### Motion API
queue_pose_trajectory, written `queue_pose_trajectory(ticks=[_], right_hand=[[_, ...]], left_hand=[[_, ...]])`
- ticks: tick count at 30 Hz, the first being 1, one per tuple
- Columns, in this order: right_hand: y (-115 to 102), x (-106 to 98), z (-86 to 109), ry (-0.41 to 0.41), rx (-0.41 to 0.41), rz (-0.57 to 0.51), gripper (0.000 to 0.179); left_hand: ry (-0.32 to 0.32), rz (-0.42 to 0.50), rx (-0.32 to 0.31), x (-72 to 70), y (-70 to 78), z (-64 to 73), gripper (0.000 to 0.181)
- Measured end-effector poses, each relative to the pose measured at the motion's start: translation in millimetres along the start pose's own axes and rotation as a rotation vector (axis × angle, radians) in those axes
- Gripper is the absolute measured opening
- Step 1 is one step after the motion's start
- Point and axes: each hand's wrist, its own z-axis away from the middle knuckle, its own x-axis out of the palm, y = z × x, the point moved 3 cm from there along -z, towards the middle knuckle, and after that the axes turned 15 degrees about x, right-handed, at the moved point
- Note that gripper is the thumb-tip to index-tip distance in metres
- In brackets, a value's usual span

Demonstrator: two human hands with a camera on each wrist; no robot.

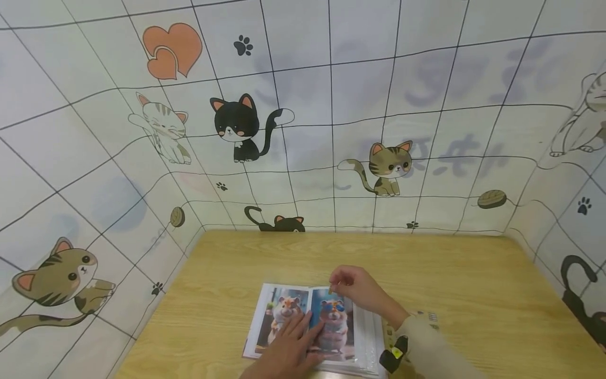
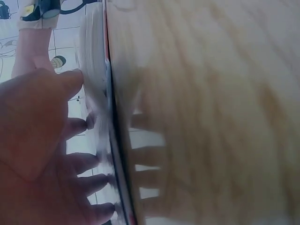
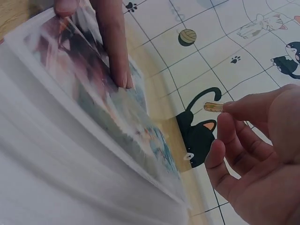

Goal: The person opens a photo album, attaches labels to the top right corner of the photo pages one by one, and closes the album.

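An open photo album (image 1: 371, 337) lies on the table with a hamster picture (image 1: 280, 310) on its left page and another, a hamster in blue sunglasses (image 1: 333, 329), on its right. My left hand (image 1: 291, 345) rests across the middle of the album, fingers extended over both pages. Above the top edge of the right page, my right hand (image 1: 355, 287) pinches a small yellow-brown sticker (image 3: 213, 107) between thumb and forefinger. In the left wrist view, the left fingers (image 2: 89, 185) press on the album beside its edge.
Partly under the right forearm is a see-through sheet with small printed shapes (image 1: 433, 317). A wood-grain table (image 1: 227, 268) bears everything. Walls (image 1: 307, 121) printed with cartoon cats and grid lines stand behind and at both sides. A dark wristband (image 1: 394, 355) is on the right wrist.
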Motion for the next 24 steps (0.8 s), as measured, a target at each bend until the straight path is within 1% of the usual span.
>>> queue_pose_trajectory(ticks=[4,7,11,14,18,21,24], right_hand=[[-2,9,-11.8,-0.019,0.031,0.025,0.005],[-3,15,-21.6,-0.026,0.049,0.035,0.004],[-1,23,-33.6,-0.046,0.077,0.020,0.005],[1,31,-41.3,-0.083,0.103,-0.004,0.008],[3,42,-49.2,-0.116,0.148,-0.048,0.009],[4,49,-54.0,-0.107,0.200,-0.069,0.010],[6,55,-57.4,-0.085,0.235,-0.046,0.010]], left_hand=[[-0.044,0.009,-0.025,-0.5,-0.4,-0.5,0.065],[-0.065,0.002,-0.036,-1.8,-0.3,-1.1,0.066],[-0.078,0.004,-0.038,-1.3,-0.4,-2.0,0.065],[-0.107,0.028,-0.055,-1.2,-0.9,-2.7,0.065],[-0.140,0.031,-0.071,-3.3,-0.7,-3.5,0.065],[-0.153,0.028,-0.071,-4.9,-0.4,-3.9,0.065],[-0.155,0.043,-0.070,-5.9,-0.1,-4.1,0.065]])
